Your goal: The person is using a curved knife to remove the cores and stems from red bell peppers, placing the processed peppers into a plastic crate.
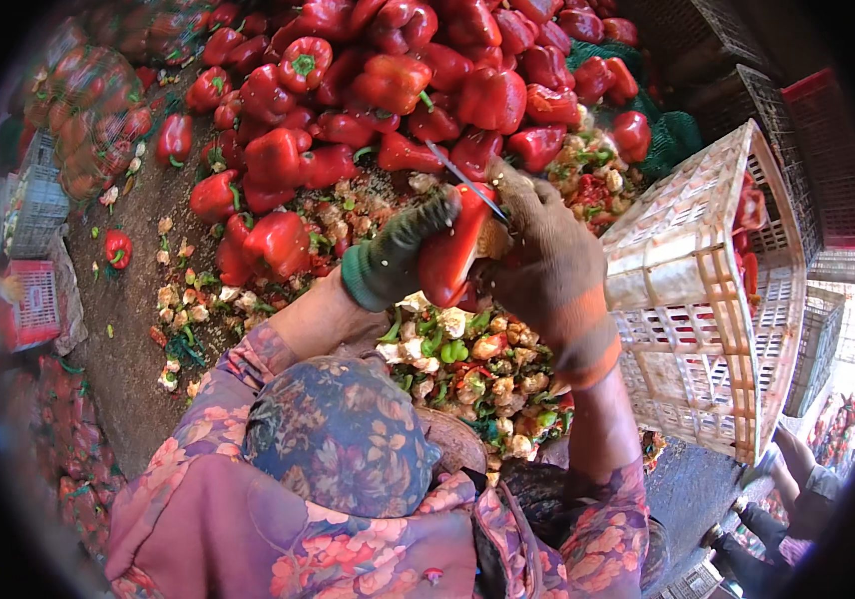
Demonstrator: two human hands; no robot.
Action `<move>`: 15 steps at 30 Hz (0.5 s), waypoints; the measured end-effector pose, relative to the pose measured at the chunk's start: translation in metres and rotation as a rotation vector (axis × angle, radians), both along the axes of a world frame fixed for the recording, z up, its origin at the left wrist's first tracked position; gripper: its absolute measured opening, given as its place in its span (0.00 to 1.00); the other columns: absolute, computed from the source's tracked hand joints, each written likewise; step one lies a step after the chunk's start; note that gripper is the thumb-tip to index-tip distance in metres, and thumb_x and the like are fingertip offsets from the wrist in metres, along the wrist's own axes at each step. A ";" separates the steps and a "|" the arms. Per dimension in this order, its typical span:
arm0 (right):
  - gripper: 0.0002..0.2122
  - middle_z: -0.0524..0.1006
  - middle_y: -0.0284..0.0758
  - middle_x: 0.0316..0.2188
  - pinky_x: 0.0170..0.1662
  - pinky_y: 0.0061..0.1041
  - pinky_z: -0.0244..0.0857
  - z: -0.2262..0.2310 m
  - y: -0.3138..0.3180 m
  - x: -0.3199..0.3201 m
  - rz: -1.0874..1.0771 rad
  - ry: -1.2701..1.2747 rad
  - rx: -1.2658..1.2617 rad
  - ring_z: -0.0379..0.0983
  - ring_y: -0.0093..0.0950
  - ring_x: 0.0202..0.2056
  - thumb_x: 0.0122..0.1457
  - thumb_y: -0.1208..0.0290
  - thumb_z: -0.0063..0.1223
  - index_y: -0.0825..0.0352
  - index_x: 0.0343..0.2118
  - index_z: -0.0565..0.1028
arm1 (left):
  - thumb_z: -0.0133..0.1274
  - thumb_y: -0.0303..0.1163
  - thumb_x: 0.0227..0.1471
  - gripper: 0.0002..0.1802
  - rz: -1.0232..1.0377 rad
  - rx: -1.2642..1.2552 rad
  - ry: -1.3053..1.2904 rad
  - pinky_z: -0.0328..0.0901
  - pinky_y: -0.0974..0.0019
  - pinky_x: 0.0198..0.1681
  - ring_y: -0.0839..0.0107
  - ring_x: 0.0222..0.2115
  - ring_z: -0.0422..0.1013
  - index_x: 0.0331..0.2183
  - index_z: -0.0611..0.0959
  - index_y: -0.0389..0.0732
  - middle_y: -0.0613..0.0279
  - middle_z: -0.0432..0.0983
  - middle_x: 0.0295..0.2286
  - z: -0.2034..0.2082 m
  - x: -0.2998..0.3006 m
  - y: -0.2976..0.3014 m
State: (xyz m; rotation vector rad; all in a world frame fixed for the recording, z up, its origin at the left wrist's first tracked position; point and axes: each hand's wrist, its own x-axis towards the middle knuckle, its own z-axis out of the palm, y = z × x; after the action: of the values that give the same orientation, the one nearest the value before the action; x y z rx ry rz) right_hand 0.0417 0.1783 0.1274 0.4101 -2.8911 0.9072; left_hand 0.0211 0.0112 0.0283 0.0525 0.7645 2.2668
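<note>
"Over the pile of scraps [462,384], in front of your patterned cap [338,429], a red pepper [442,262] sits between your gloved hands. How does your left hand [403,248] have it?"

"It wraps around the pepper's left side, dark-gloved, with a green cuff [356,277] at your wrist."

"And your right hand [552,245]?"

"That one is brown-gloved and curled around a knife [455,175]. Your fingers hide the handle, but the thin blade shows, slanting across the pepper's upper end with its tip to the upper left. How deep it sits in the flesh, I cannot tell you. Next to that hand, you have a pale, seedy patch on the pepper's right side."

"What lies beyond your hands?"

"A big heap of red peppers [477,95] on the floor [113,339], with a green net [672,140] by its right edge. Nearer you, the scraps mix pale cores and green stems."

"And to either side of you?"

"On your right stands a tilted whitish crate [672,225], red peppers showing inside. Off to your left are netted sacks [86,112] of peppers, a pink crate [33,299] and one small pepper [118,250] lying apart. Well away at your lower right, another person's arm [797,456] shows."
</note>
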 end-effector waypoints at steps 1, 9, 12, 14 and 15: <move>0.32 0.74 0.39 0.34 0.35 0.38 0.68 -0.015 0.005 -0.001 0.038 -0.013 0.031 0.73 0.41 0.34 0.35 0.69 0.65 0.56 0.50 0.68 | 0.51 0.47 0.52 0.26 0.025 -0.007 -0.055 0.63 0.62 0.49 0.70 0.42 0.70 0.48 0.72 0.40 0.60 0.74 0.41 0.002 0.002 -0.001; 0.20 0.77 0.28 0.24 0.25 0.18 0.68 -0.071 -0.002 0.014 -0.194 -0.393 -0.832 0.73 0.16 0.25 0.41 0.85 0.58 0.68 0.41 0.76 | 0.52 0.46 0.52 0.28 -0.054 0.029 -0.265 0.68 0.66 0.42 0.70 0.39 0.72 0.49 0.71 0.39 0.61 0.75 0.40 -0.007 0.021 0.006; 0.11 0.77 0.32 0.22 0.23 0.21 0.65 -0.120 -0.015 0.015 -0.239 0.153 -0.460 0.73 0.20 0.22 0.49 0.75 0.56 0.67 0.38 0.78 | 0.54 0.42 0.51 0.23 0.101 -0.092 -0.262 0.67 0.69 0.41 0.74 0.36 0.72 0.46 0.74 0.41 0.64 0.75 0.37 -0.020 0.024 0.007; 0.11 0.78 0.35 0.22 0.24 0.23 0.65 -0.126 -0.026 0.017 -0.504 -0.173 -0.692 0.73 0.24 0.21 0.48 0.73 0.56 0.65 0.37 0.78 | 0.55 0.40 0.51 0.19 0.136 -0.184 -0.206 0.68 0.69 0.39 0.76 0.33 0.71 0.43 0.75 0.41 0.66 0.75 0.34 -0.032 0.024 0.002; 0.11 0.78 0.37 0.23 0.24 0.24 0.65 -0.128 -0.027 0.018 -0.643 -0.335 -0.794 0.74 0.27 0.20 0.48 0.73 0.56 0.65 0.36 0.78 | 0.55 0.40 0.51 0.19 0.142 -0.196 -0.225 0.68 0.69 0.38 0.75 0.33 0.71 0.43 0.75 0.41 0.66 0.75 0.33 -0.030 0.024 0.003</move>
State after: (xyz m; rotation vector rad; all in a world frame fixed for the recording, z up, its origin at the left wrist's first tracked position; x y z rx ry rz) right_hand 0.0601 0.1514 -0.0004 -0.7338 -2.3070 1.9168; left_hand 0.0447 0.0142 -0.0016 -0.3525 0.8868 2.2684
